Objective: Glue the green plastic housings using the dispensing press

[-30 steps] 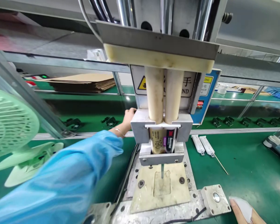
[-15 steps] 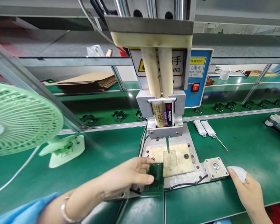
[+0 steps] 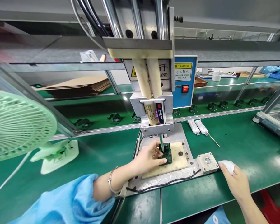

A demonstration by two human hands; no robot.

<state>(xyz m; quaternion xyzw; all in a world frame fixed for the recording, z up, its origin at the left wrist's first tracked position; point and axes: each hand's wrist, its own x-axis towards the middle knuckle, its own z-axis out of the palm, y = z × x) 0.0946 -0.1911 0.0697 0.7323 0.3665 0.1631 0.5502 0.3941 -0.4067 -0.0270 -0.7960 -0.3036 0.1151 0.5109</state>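
Observation:
My left hand [image 3: 151, 158] grips the near-left edge of a green circuit board [image 3: 167, 155] between thumb and fingers. The board sits over the cream pad [image 3: 180, 160] on the metal base of a glue dispenser. Just above the board's left part hangs the dispenser's thin green nozzle [image 3: 161, 143], below a two-part adhesive cartridge [image 3: 154, 113]. My right hand [image 3: 236, 180] is closed on a folded white wipe [image 3: 228, 166]. It stays at the right of a square metal block with a round silver button [image 3: 207, 160].
A green fan [image 3: 18, 127] stands at left. Two white adhesive cartridges [image 3: 198, 127], one with a thin stick, lie behind the button block. On the conveyor [image 3: 100, 109] at the back rest several dark parts. A scale [image 3: 275, 121] stands at far right, and a black cable [image 3: 154, 185] crosses the base front.
My left hand has carried the circuit board forward and right, from beside the pad to under the nozzle. My right hand still holds the wipe near the button. The view has shifted slightly.

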